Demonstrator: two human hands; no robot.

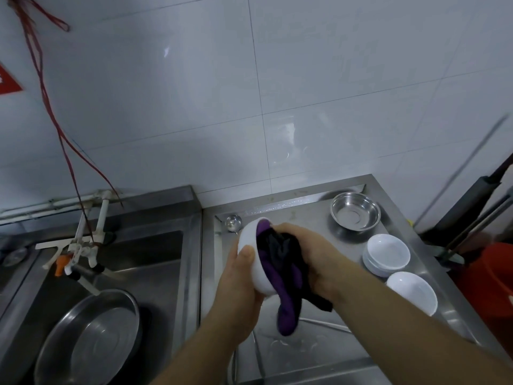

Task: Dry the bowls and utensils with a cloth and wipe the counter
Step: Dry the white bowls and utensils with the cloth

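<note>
the left hand [244,276] cupped a white bowl [254,259] from outside, thumb curled over its rim, and held it tilted on edge above the steel worktop [305,343], just in front of a small steel ladle [233,222]. the right hand [311,257] had its fingers curled round a purple and black cloth [280,273], pushing a wad of it into the bowl's hollow while the loose tail hung down below the bowl.

to dry it well, i would judge that the cloth hand should sweep round the inner wall and the left hand should turn the bowl a little at a time, so no wet patch is missed; the rim and the outside base would want a pass too. the grip on a smooth wet bowl looked easy to lose, so keeping it low over the worktop seemed wise.

to the right of the held bowl stood a steel bowl [355,211], a stack of white bowls [387,254] and one more white bowl [412,291], all near each other. water drops showed on the worktop in front of the held bowl, so the wiping looked not yet done. left of it lay a sink [155,262] holding a large steel basin [88,337], with a tap [75,254] above. the wall behind was white tile [194,93]; a red bucket [488,282] stood at the far right.
</note>
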